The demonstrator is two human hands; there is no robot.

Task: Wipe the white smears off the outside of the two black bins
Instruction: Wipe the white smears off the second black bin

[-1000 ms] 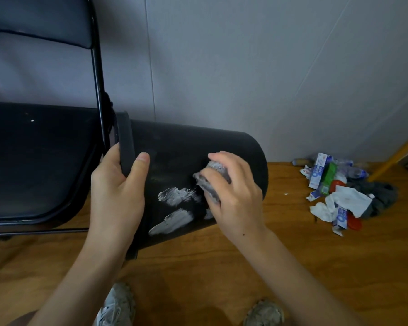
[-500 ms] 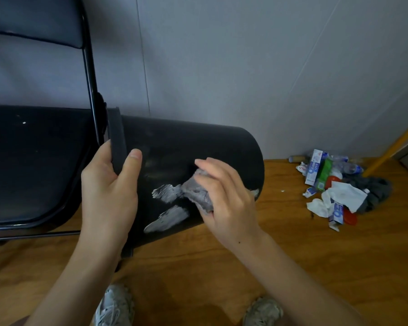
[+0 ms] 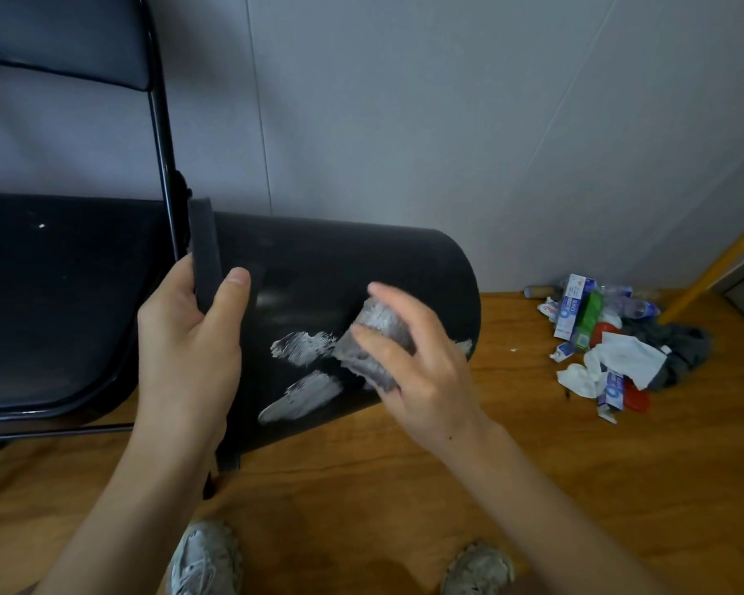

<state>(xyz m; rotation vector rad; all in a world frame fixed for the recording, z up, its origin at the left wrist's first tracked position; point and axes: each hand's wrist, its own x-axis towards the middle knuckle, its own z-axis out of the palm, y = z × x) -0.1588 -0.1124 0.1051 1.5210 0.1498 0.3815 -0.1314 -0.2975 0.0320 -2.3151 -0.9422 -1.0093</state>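
A black bin [image 3: 344, 268] lies on its side in front of me, its open rim to the left and its base to the right. My left hand [image 3: 190, 341] grips the rim, thumb on the outside. Two white smears [image 3: 303, 371] streak the bin's near side, one above the other. My right hand [image 3: 417, 371] holds a crumpled grey cloth [image 3: 372, 341] pressed against the bin just right of the upper smear. A small white mark shows at the bin's base edge beside my right hand. Only one bin is in view.
A black folding chair [image 3: 61, 294] stands at the left, the bin's rim against its frame. A pile of litter [image 3: 606, 341] with boxes, tissues and a dark rag lies on the wooden floor at the right, by a yellow pole [image 3: 722, 268]. My two shoes show at the bottom.
My right hand has swept the cloth left into the upper smear and back right, with the fingers now more spread. The left hand keeps its grip on the rim.
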